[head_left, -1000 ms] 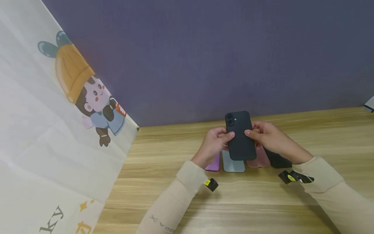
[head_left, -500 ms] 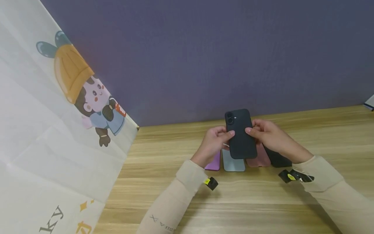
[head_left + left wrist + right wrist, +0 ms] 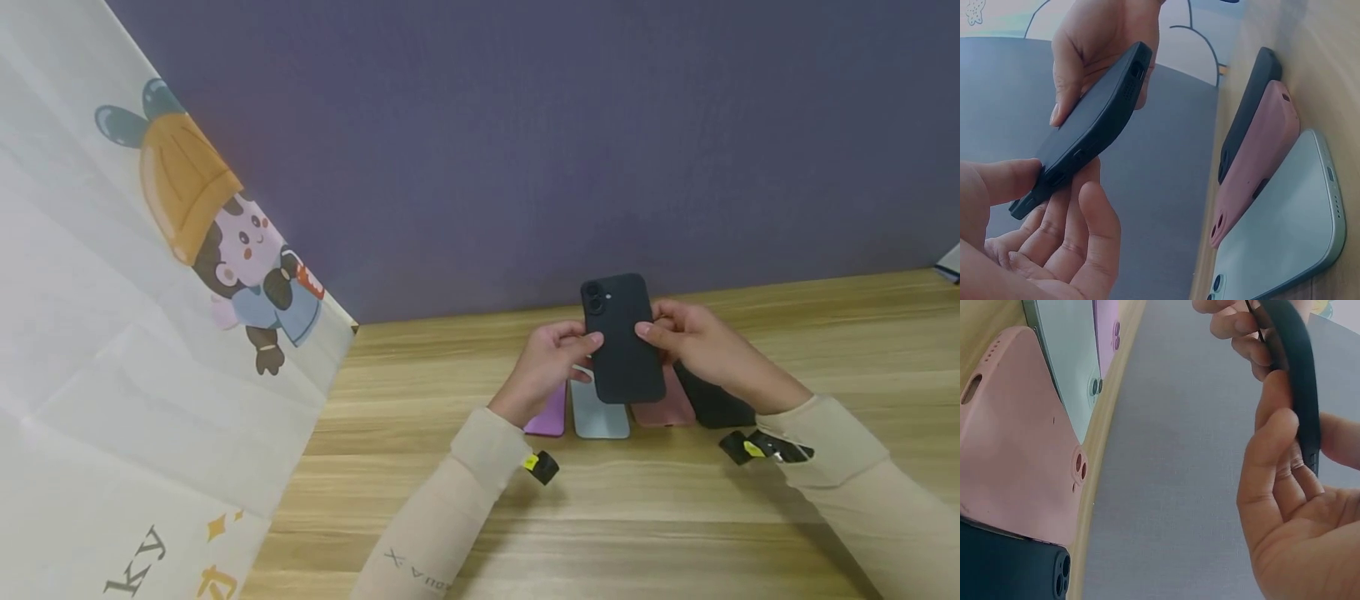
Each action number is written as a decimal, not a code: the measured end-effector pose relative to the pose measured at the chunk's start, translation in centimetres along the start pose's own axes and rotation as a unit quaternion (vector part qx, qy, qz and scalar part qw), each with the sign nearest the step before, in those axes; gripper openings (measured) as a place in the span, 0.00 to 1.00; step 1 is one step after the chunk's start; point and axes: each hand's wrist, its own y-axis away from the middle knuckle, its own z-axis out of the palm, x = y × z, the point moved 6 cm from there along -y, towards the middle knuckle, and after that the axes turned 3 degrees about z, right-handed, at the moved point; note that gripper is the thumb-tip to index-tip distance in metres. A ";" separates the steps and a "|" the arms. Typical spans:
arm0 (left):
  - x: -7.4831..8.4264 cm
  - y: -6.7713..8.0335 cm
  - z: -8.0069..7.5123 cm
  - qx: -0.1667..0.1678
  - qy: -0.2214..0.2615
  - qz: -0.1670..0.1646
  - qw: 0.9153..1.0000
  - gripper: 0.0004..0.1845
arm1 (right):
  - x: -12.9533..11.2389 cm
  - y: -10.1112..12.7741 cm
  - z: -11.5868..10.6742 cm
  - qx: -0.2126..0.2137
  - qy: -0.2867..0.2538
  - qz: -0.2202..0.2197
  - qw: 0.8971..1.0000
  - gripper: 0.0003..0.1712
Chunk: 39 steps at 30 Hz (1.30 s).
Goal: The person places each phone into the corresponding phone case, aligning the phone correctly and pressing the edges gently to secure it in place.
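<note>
Both hands hold up a black phone case (image 3: 630, 362) with camera openings at its upper left, in front of a row on the table. My left hand (image 3: 551, 358) pinches its left edge, thumb on the back and fingers behind. The right hand (image 3: 697, 346) grips the opposite edge the same way. In the left wrist view the case (image 3: 1094, 122) is edge-on, its port slot showing; I cannot tell whether a phone is inside. Below lie a purple case (image 3: 551, 417), a pale mint one (image 3: 600, 415), a pink one (image 3: 671, 408) and another black case (image 3: 720, 407), partly covered by the hands.
The row lies on a wood-grain table (image 3: 615, 517) backed by a dark blue-grey panel (image 3: 525, 150). On the left hangs a white sheet (image 3: 67, 333) printed with a cartoon figure. Black straps with small devices sit at both wrists.
The held case has risen slightly and shifted a little to the right. The right hand has moved with it, while the left hand has barely moved. Both keep their grip.
</note>
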 end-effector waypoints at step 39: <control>0.7 -0.1 -1.7 0.022 0.040 0.015 0.999 0.09 | 7.9 -0.1 -11.6 0.035 0.082 0.104 0.991 0.23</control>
